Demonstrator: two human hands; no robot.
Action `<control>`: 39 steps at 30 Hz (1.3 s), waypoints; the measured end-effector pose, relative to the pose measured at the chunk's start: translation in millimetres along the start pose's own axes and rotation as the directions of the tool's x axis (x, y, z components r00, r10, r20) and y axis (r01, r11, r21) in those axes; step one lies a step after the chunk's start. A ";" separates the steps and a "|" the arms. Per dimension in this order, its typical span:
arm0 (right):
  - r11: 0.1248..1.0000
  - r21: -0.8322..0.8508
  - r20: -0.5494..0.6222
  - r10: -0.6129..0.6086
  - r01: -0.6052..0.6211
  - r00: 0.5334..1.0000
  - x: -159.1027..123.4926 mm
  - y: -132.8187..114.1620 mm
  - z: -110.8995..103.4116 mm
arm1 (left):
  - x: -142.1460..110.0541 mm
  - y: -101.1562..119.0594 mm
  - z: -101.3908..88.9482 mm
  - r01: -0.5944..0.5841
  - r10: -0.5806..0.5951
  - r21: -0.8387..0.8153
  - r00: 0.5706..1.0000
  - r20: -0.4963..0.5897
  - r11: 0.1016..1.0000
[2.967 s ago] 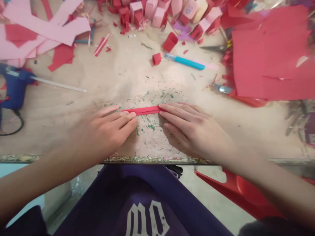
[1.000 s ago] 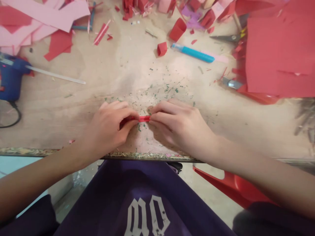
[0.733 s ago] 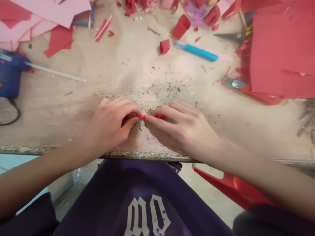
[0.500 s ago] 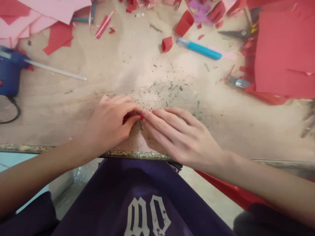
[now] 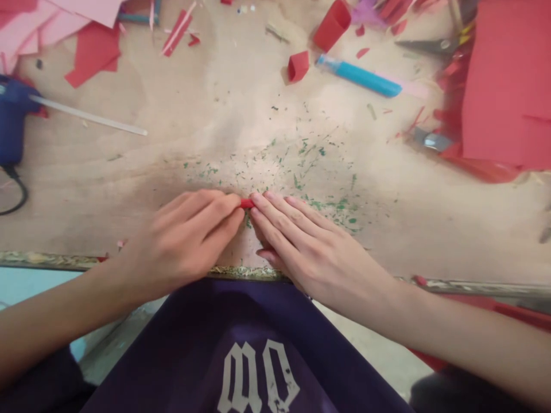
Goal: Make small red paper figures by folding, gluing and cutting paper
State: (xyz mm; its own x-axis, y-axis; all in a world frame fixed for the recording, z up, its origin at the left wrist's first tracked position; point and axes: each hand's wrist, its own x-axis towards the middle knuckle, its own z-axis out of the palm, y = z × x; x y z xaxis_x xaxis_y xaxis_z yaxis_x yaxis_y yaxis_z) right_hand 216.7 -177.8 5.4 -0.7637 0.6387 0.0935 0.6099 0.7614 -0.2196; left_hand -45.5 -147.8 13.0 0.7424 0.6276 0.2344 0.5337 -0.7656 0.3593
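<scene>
A thin red roll (image 5: 247, 203), apparently of paper or craft foam, lies between my hands near the table's front edge; only a short piece of it shows. My left hand (image 5: 193, 238) is closed around its left part, thumb and fingers pinched together. My right hand (image 5: 307, 244) lies with straight fingers side by side, the fingertips touching the roll's right end. The right thumb sticks out below, apart from the fingers. What lies under the right palm is hidden. Green crumbs (image 5: 322, 152) are scattered on the wooden table (image 5: 181, 115) around both hands.
At the left are a blue glue gun (image 5: 12, 123) with a glue stick and pink sheets (image 5: 26, 31). Farther back lie a blue cutter or pen (image 5: 365, 77) and small red tubes (image 5: 298, 66). Scissors (image 5: 426, 46) and red sheets (image 5: 503, 86) are at the right.
My left hand has closed lower and flatter around the red roll, and more of the roll shows between the hands. The right thumb has come into sight. The view has shifted slightly.
</scene>
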 end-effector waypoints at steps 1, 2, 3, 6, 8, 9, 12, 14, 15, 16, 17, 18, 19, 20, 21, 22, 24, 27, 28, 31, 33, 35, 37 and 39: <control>1.000 0.005 0.007 0.008 -0.008 1.000 -0.7 -1.7 -1.3 | -4.7 2.9 -2.2 -0.069 0.066 0.066 0.997 0.040 0.995; 1.000 0.010 0.014 0.014 -0.015 1.000 -1.5 -3.6 -2.6 | -8.8 5.7 -3.7 -0.123 0.113 0.130 0.990 0.080 0.984; 1.000 0.014 0.019 0.020 -0.021 1.000 -2.2 -5.5 -3.8 | -12.3 8.0 -4.6 -0.155 0.135 0.187 0.984 0.115 0.970; 1.000 0.006 0.023 0.025 -0.025 0.999 -3.7 -9.6 -6.5 | -19.3 11.5 -3.5 -0.133 0.095 0.236 0.982 0.166 0.963; 1.000 -0.010 0.025 0.024 -0.024 0.999 -3.7 -10.2 -7.1 | -21.1 11.0 -1.8 -0.121 0.081 0.240 0.982 0.170 0.963; 1.000 -0.016 0.029 0.023 -0.023 0.999 -3.4 -10.0 -6.9 | -21.4 10.2 -1.1 -0.121 0.079 0.241 0.981 0.176 0.963; 0.999 -0.024 0.035 0.028 -0.027 0.999 -2.8 -8.6 -5.4 | -20.5 7.3 -0.3 -0.119 0.073 0.239 0.978 0.193 0.964; 0.999 -0.033 0.047 0.031 -0.029 0.998 -3.1 -8.6 -4.7 | -19.5 6.3 -0.3 -0.110 0.065 0.226 0.978 0.196 0.968; 0.999 -0.038 0.054 0.033 -0.031 0.998 -3.5 -9.2 -4.6 | -19.2 6.2 -0.2 -0.106 0.062 0.223 0.979 0.195 0.969; 0.999 -0.044 0.060 0.033 -0.031 0.998 -4.1 -10.2 -4.9 | -19.0 6.2 -0.1 -0.106 0.061 0.225 0.979 0.196 0.969; 0.998 -0.051 0.064 0.034 -0.031 0.997 -4.7 -11.5 -5.4 | -18.9 6.5 0.0 -0.111 0.065 0.232 0.978 0.199 0.966; 0.998 -0.057 0.068 0.034 -0.030 0.997 -5.2 -13.0 -6.2 | -18.9 6.7 0.2 -0.119 0.070 0.242 0.977 0.202 0.963; 0.998 -0.063 0.071 0.033 -0.029 0.997 -5.7 -14.6 -7.1 | -18.9 6.8 0.4 -0.126 0.074 0.253 0.975 0.208 0.959; 0.997 -0.067 0.074 0.033 -0.028 0.997 -6.1 -16.0 -8.1 | -18.9 6.7 0.6 -0.132 0.077 0.260 0.974 0.213 0.956; 0.997 -0.068 0.075 0.033 -0.028 0.997 -6.4 -17.2 -9.0 | -18.8 6.3 0.8 -0.135 0.078 0.263 0.973 0.218 0.955; 0.997 -0.066 0.077 0.033 -0.028 0.996 -6.6 -18.0 -9.8 | -18.7 5.6 1.1 -0.137 0.080 0.260 0.972 0.220 0.956; 0.998 -0.062 0.078 0.037 -0.032 0.996 -7.0 -18.5 -10.5 | -18.6 3.3 1.6 -0.140 0.085 0.248 0.972 0.221 0.959; 0.996 -0.072 0.078 0.050 -0.045 0.996 -7.3 -17.1 -10.2 | -19.1 -0.9 2.3 -0.150 0.099 0.232 0.971 0.217 0.961; 0.996 -0.073 0.074 0.054 -0.048 0.996 -7.3 -16.4 -9.9 | -19.6 -1.9 2.5 -0.148 0.099 0.225 0.972 0.215 0.963; 0.997 -0.043 0.057 0.065 -0.063 0.996 -7.0 -13.9 -8.8 | -21.6 -3.5 2.8 -0.117 0.074 0.190 0.973 0.219 0.975; 0.997 -0.011 0.055 0.074 -0.073 0.996 -7.0 -12.2 -7.7 | -22.7 -3.4 2.6 -0.106 0.064 0.181 0.973 0.222 0.978; 0.997 0.015 0.058 0.075 -0.076 0.995 -8.4 -10.4 -6.6 | -22.8 -3.2 1.9 -0.113 0.069 0.199 0.974 0.214 0.974; 0.997 0.031 0.060 0.072 -0.074 0.996 -11.9 -8.7 -6.0 | -21.8 -3.2 0.2 -0.122 0.074 0.221 0.975 0.212 0.968; 0.996 0.035 0.065 0.082 -0.085 0.994 -17.8 -7.4 -6.8 | -19.9 -3.2 -2.3 -0.126 0.074 0.237 0.973 0.219 0.963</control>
State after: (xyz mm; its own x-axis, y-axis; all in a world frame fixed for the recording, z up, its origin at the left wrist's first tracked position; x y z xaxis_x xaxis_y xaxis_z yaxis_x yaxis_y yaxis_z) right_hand 227.2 -194.0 11.9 -0.7230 0.6907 0.0119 0.6647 0.7002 -0.2606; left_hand -62.9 -157.5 9.2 0.8505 0.5229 0.0564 0.5161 -0.8504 0.1027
